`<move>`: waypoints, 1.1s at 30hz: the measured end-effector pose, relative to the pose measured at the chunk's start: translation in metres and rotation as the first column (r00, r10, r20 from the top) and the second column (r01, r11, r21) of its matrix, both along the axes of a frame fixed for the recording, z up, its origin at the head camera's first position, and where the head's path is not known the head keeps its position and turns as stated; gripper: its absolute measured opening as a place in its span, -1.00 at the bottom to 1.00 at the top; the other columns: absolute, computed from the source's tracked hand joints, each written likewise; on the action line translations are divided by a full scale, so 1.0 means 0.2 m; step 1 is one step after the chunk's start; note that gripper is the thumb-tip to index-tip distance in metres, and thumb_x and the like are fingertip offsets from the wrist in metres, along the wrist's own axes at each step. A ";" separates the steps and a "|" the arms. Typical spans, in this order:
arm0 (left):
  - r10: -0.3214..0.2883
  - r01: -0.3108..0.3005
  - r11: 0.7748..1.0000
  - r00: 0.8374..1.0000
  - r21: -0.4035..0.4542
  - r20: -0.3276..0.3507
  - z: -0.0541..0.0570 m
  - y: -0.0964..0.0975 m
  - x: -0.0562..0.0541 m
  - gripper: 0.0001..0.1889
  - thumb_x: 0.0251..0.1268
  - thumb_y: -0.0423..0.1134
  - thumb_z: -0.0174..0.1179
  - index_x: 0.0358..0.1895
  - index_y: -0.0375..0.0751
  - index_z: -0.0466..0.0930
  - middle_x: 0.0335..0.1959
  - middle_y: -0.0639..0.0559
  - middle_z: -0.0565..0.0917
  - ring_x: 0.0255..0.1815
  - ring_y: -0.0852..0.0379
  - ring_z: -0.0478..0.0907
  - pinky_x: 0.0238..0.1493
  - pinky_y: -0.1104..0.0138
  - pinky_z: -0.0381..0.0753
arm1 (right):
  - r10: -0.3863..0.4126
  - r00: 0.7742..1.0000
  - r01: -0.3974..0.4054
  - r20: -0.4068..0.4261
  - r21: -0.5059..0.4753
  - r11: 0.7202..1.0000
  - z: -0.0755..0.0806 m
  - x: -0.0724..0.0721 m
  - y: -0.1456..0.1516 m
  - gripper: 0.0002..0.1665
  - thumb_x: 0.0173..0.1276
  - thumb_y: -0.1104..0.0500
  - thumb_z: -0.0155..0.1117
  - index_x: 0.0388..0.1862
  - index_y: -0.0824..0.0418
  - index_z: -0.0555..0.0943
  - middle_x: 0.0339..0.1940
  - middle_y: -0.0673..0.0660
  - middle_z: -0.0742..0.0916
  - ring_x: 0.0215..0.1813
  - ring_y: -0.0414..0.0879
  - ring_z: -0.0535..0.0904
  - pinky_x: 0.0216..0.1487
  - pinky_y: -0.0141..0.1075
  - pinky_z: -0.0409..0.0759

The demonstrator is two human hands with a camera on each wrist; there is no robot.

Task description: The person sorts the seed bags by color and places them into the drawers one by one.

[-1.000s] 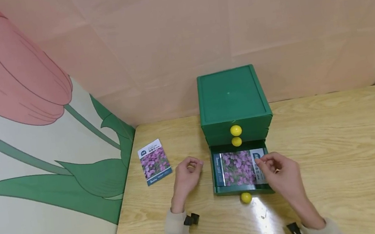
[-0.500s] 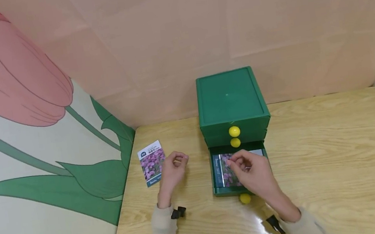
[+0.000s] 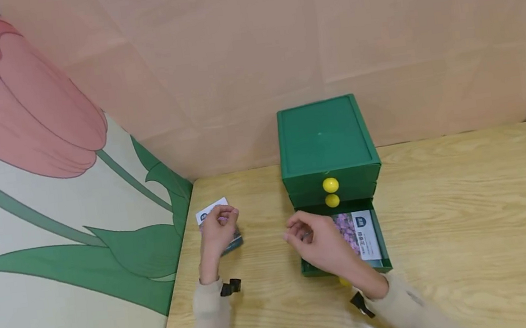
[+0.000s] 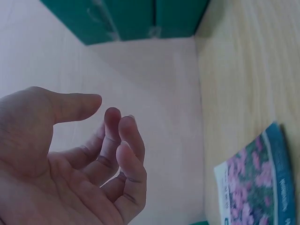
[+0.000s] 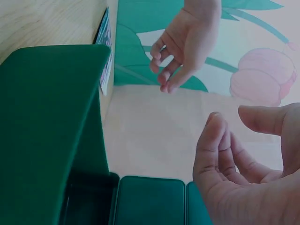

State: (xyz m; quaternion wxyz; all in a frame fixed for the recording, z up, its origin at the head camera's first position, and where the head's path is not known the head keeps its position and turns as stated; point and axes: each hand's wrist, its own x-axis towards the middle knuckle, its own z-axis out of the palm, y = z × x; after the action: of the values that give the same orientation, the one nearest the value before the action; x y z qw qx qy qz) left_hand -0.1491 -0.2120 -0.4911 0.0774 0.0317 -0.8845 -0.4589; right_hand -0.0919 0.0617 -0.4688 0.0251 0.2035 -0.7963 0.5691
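My left hand [image 3: 216,234] hovers above a flower seed packet [image 4: 251,183] lying on the table at the left. Its fingers are loosely bent, thumb apart from them, with nothing between. Part of that packet, printed with pink-purple flowers, is hidden under the hand in the head view. My right hand [image 3: 321,241] is over the left part of the pulled-out bottom drawer [image 3: 383,237] of a green chest, also loosely curled and holding nothing. Inside the drawer lies another packet [image 3: 365,234] with purple flowers and a white label end; the right hand covers its left half.
The green drawer chest [image 3: 326,137] stands by the back wall, its two upper drawers pushed in, with yellow round knobs [image 3: 331,185]. The wooden table [image 3: 476,214] stretches to the right. A wall with painted tulips [image 3: 50,113] bounds the left side.
Both hands have moved left: the left hand from beside the table packet to above it, the right hand from the drawer packet's right end across to the drawer's left side.
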 end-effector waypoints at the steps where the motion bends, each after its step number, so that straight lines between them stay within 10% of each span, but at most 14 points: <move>1: 0.001 -0.001 1.000 1.000 0.000 -0.003 0.01 -0.01 -0.01 -0.81 0.57 -0.17 0.28 -0.01 -0.22 0.71 -0.18 -0.13 0.74 -0.37 0.15 0.64 -0.34 0.32 0.65 | 0.005 1.000 -0.005 0.007 0.003 1.000 0.00 -0.01 -0.01 -0.87 0.46 0.22 0.49 -0.07 0.17 0.72 -0.29 -0.04 0.76 -0.27 -0.22 0.68 -0.27 -0.33 0.72; 11: 0.067 -0.067 0.997 0.998 -0.046 -0.001 0.08 -0.14 -0.08 -0.75 0.56 -0.19 0.27 0.09 -0.30 0.67 -0.08 -0.27 0.73 -0.30 0.04 0.64 -0.29 0.32 0.57 | 0.061 0.993 -0.064 0.096 0.023 0.998 0.04 -0.10 -0.17 -0.71 0.50 0.15 0.46 0.11 0.20 0.68 -0.17 0.05 0.76 -0.17 -0.15 0.72 -0.13 -0.28 0.75; 33: 0.064 -0.019 0.977 0.975 -0.210 0.211 -0.07 -0.40 -0.18 -0.50 0.62 -0.10 0.18 0.40 -0.38 0.50 0.31 -0.37 0.63 0.20 -0.29 0.64 0.14 -0.07 0.64 | 0.243 0.918 -0.298 0.313 0.138 0.945 -0.02 -0.27 -0.51 -0.40 0.54 0.01 0.40 0.36 0.34 0.51 0.09 0.26 0.69 -0.05 -0.05 0.71 -0.16 -0.22 0.68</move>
State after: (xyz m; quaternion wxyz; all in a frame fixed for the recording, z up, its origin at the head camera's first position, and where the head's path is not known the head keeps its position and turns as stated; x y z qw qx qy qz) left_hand -0.1849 -0.2911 -0.5059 -0.0070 0.0921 -0.9297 -0.3565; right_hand -0.1454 -0.0408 -0.4726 -0.1906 0.2272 -0.8041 0.5153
